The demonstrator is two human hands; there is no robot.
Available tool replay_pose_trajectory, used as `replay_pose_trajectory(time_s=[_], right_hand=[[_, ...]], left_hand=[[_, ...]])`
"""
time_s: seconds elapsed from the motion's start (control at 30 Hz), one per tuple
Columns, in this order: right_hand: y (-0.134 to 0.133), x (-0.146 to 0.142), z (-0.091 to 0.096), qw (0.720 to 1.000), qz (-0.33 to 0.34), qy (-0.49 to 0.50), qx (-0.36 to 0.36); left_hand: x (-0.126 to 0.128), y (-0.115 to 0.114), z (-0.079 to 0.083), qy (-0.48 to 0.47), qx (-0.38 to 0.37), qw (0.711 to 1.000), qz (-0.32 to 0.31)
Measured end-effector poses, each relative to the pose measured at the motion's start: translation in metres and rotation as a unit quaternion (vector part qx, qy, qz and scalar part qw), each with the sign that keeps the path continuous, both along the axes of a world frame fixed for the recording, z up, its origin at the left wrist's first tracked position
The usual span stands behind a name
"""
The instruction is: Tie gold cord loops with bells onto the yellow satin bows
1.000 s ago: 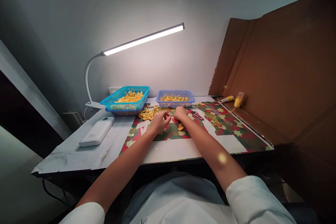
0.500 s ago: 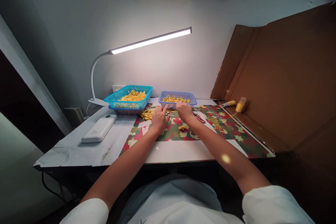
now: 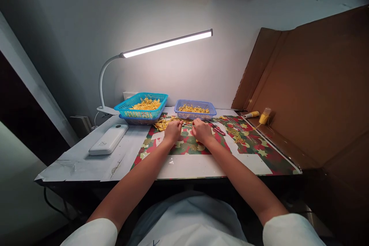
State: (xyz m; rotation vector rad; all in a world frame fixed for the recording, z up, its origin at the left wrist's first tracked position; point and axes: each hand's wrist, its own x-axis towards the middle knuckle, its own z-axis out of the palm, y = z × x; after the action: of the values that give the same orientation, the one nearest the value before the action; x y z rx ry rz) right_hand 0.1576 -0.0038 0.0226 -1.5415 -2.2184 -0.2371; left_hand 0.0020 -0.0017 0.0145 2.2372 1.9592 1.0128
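Observation:
My left hand (image 3: 173, 130) and my right hand (image 3: 201, 130) rest side by side on a red and green star-patterned sheet (image 3: 253, 142), both with fingers curled in a pinch. What they pinch is too small to make out. Just past the fingertips lies a loose pile of yellow pieces (image 3: 163, 123). Behind it stand a purple basket (image 3: 195, 110) and a teal basket (image 3: 141, 107), each holding more yellow pieces.
A white power bank (image 3: 108, 139) lies at the left on the white table. A lit bar lamp (image 3: 168, 43) arches over the baskets. Red-handled scissors (image 3: 217, 129) lie right of my right hand. Yellow spools (image 3: 263, 115) stand by a cardboard wall (image 3: 311, 84).
My right hand has drawn back from the purple basket to the sheet beside my left hand. My left hand has closed into a pinch.

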Motion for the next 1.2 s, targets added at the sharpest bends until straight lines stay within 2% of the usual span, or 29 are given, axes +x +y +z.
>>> replay_pose_trajectory(time_s=[0.13,0.2,0.37,0.67,0.83,0.9,0.97,1.1,1.2], right_hand=[[-0.011,0.004,-0.001,0.994,-0.010,0.110,0.007],[-0.016,0.006,0.001,0.990,0.014,0.142,0.003],[-0.017,0.007,-0.004,0.988,0.069,0.131,-0.042],[-0.011,0.008,-0.013,0.988,0.038,0.148,-0.005],[-0.006,0.012,-0.017,0.977,0.076,0.199,-0.015],[-0.007,0.010,-0.018,0.960,0.081,0.268,-0.019],[-0.008,0.005,-0.018,0.930,0.070,0.360,-0.036],[-0.013,-0.005,-0.015,0.845,0.051,0.520,-0.112],[-0.014,-0.011,-0.015,0.779,0.054,0.601,-0.170]], left_hand=[[0.001,0.000,0.000,0.034,-0.012,0.999,0.027],[0.001,0.000,-0.001,0.059,-0.019,0.997,0.040],[0.000,0.002,-0.003,0.096,-0.030,0.994,0.051],[0.004,-0.002,0.000,0.097,-0.039,0.994,0.038],[0.003,-0.002,-0.003,0.043,-0.037,0.998,0.027],[0.003,-0.001,-0.006,-0.016,-0.033,0.999,0.007],[0.004,0.001,-0.010,-0.095,-0.032,0.995,-0.022],[0.008,0.006,-0.018,-0.260,-0.056,0.962,-0.059],[0.012,0.008,-0.022,-0.338,-0.068,0.935,-0.081]])
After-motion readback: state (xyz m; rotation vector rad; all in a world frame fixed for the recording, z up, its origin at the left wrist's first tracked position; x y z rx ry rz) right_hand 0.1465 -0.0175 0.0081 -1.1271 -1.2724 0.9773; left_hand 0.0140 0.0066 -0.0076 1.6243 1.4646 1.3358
